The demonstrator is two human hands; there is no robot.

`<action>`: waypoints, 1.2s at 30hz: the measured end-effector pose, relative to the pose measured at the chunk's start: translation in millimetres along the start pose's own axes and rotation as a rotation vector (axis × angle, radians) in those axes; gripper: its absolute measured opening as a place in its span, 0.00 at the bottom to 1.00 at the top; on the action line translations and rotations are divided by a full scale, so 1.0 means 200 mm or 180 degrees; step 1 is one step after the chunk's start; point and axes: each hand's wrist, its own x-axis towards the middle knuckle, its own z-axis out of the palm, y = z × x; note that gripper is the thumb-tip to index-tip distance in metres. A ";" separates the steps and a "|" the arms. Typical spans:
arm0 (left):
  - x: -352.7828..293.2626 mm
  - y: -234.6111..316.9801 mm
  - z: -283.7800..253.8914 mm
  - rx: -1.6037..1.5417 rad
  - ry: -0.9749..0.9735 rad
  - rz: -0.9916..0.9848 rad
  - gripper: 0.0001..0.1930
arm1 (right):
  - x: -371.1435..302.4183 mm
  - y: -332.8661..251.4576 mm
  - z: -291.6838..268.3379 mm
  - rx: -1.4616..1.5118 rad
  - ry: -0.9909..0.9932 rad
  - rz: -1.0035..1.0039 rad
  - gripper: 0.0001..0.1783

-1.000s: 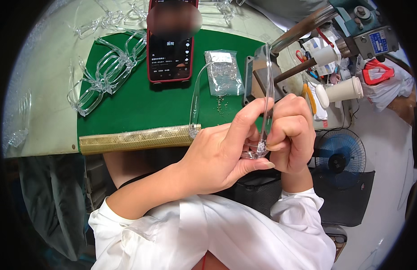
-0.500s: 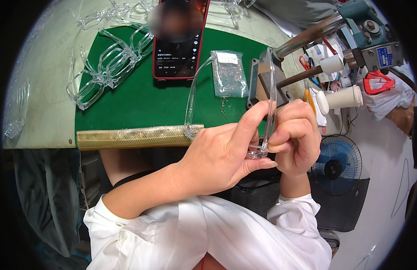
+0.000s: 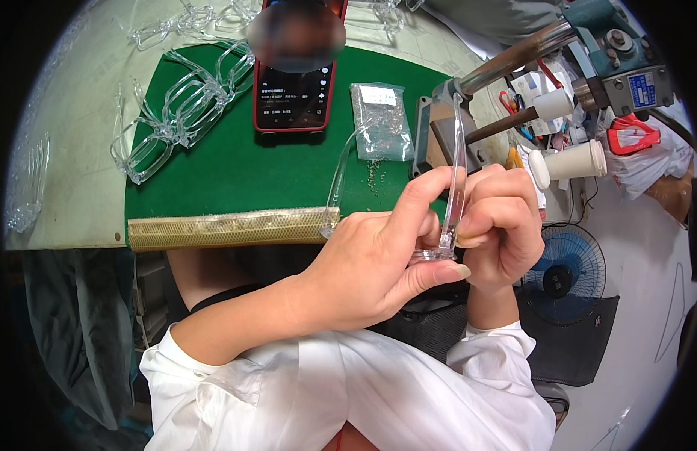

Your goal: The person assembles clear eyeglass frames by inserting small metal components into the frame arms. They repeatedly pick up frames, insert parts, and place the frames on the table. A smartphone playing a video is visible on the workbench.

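Note:
My left hand (image 3: 356, 263) is closed around the front of a clear plastic eyeglass frame (image 3: 459, 146), over the near edge of the table. Both temples of the frame stand up and away from me, one on each side of that hand. Close against the right-hand hinge corner, my right hand (image 3: 506, 222) is curled with thumb and fingertips pinched together. Whatever lies in that pinch is too small or hidden to make out. Beyond the hands lie a clear bag of tiny metal parts (image 3: 383, 128) and a loose scatter of tiny parts (image 3: 375, 179).
A green mat (image 3: 228, 173) bears a pile of clear frames (image 3: 187, 105) and a red-cased phone (image 3: 292, 105). Gold mesh trim (image 3: 228, 231) runs along its front edge. A bench press (image 3: 619, 56) stands at the right, with a white cup (image 3: 577, 161) and a blue fan (image 3: 562, 278) nearby.
The eyeglass frame and my left hand have shifted slightly right. My right fingertips have moved a little right, away from the hinge corner.

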 end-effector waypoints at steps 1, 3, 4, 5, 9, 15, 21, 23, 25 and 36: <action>0.00 0.00 0.00 -0.0016 -0.0003 0.0015 0.38 | 0.00 0.00 0.00 0.0026 -0.0015 0.0017 0.09; 0.00 -0.01 0.00 -0.0004 0.0003 0.0048 0.38 | 0.00 0.00 -0.01 0.0084 -0.0045 0.0053 0.09; 0.00 -0.02 0.00 0.0024 0.0012 0.0065 0.38 | 0.00 0.00 -0.02 0.0121 -0.0088 0.0120 0.10; 0.00 -0.02 0.00 0.0052 0.0021 0.0082 0.38 | 0.01 0.00 -0.02 0.0160 -0.0132 0.0187 0.10; 0.00 -0.02 0.00 0.0365 0.0118 0.0211 0.40 | 0.02 -0.01 -0.02 0.0332 -0.0141 0.0419 0.11; 0.00 -0.02 -0.02 0.0758 -0.0009 0.0318 0.41 | 0.01 -0.02 -0.01 0.0392 -0.0100 0.0590 0.11; 0.00 -0.01 0.02 -0.0013 0.0099 0.0155 0.40 | 0.00 -0.02 0.01 0.0392 0.0019 0.0498 0.13; 0.00 -0.01 0.02 -0.0191 0.0026 0.0088 0.39 | 0.01 -0.01 0.01 0.0387 0.0018 0.0436 0.14; 0.00 -0.01 0.02 -0.0322 0.0024 0.0068 0.39 | 0.01 0.00 0.01 0.0385 0.0029 0.0382 0.15; 0.02 0.00 0.02 -0.0702 -0.0162 -0.0246 0.40 | 0.01 0.04 0.02 0.0482 0.0163 0.0234 0.17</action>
